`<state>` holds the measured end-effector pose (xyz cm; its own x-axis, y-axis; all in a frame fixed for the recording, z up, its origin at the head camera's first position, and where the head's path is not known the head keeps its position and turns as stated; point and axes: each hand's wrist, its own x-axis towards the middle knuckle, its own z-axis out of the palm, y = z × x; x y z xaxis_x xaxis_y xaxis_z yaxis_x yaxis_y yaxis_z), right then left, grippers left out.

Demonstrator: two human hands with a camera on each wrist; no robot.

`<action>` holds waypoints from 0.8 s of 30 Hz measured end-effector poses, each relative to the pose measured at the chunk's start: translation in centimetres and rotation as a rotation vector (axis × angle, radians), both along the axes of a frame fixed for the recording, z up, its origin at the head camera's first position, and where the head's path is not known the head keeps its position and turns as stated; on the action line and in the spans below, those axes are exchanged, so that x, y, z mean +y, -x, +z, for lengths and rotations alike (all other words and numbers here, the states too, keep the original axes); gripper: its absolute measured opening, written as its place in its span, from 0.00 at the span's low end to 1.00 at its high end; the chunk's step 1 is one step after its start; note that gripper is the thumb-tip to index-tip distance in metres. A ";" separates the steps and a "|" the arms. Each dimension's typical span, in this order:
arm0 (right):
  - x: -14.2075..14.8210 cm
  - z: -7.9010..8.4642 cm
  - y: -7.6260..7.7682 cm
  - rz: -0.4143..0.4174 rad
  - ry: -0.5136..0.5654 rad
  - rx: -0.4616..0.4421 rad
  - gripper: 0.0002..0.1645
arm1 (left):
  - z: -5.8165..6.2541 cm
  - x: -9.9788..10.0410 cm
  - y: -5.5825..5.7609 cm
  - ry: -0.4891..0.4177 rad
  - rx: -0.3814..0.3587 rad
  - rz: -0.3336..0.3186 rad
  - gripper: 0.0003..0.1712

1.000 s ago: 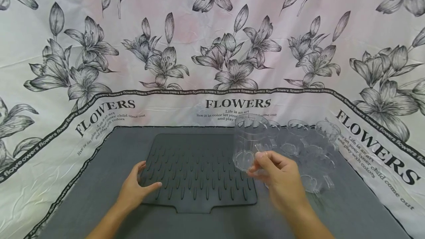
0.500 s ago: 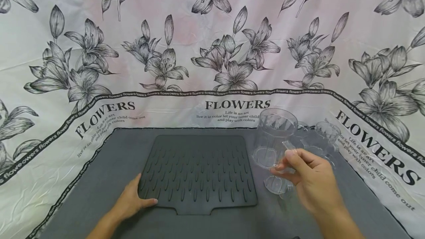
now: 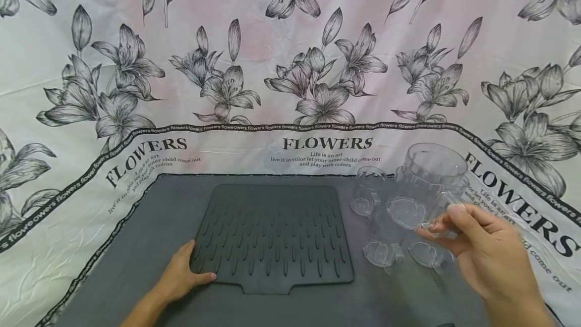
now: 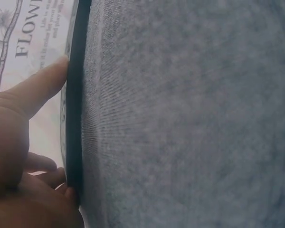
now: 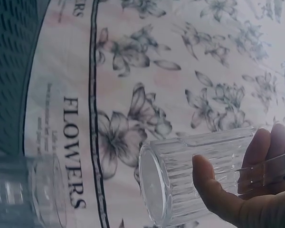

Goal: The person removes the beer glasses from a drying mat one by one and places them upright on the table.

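Note:
A clear ribbed mug point(image 3: 424, 180) hangs above the right part of the table, pinched by its handle between the thumb and fingers of my right hand point(image 3: 487, 254). In the right wrist view the mug point(image 5: 175, 180) lies across the picture, its round base to the left. My left hand point(image 3: 179, 271) touches the front left corner of a dark ridged mat point(image 3: 272, 236), thumb at the front edge and fingers along the left edge. Up close, the left wrist view has the left thumb and fingertips against the dark mat edge point(image 4: 75, 95).
Several more clear mugs stand right of the mat, among them a back mug point(image 3: 369, 188) and a front mug point(image 3: 380, 254); the held mug and right hand partly hide others. A flower-printed cloth point(image 3: 227, 90) hangs behind the grey tabletop point(image 3: 131, 236).
My right hand has carried the mug rightward from the mat's right edge to over the other mugs. My left hand has come down to the mat's front left corner.

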<state>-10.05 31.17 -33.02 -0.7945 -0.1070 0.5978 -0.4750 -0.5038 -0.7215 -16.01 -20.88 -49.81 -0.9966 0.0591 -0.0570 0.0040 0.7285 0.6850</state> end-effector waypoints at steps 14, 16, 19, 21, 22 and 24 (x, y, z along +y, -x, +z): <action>7.6 -0.7 1.5 0.015 0.050 0.142 0.25 | 0.5 -0.8 -0.2 -0.009 -0.004 -0.004 0.69; 8.9 -1.0 1.8 0.030 0.071 0.138 0.26 | 0.4 -0.8 -0.2 -0.010 -0.001 -0.004 0.69; 10.8 -1.7 2.1 -0.057 0.018 0.107 0.27 | 0.3 -0.7 -0.3 -0.012 0.007 -0.009 0.68; 11.9 -2.1 2.3 -0.089 0.011 0.078 0.28 | 0.2 -0.7 -0.3 -0.018 0.011 -0.014 0.67; 12.3 -2.2 2.4 -0.113 0.003 0.074 0.28 | 0.1 -0.7 -0.3 -0.024 0.010 -0.013 0.67; 12.9 -2.7 2.4 -0.125 -0.013 0.097 0.27 | 0.1 -0.6 -0.4 -0.028 0.013 -0.013 0.66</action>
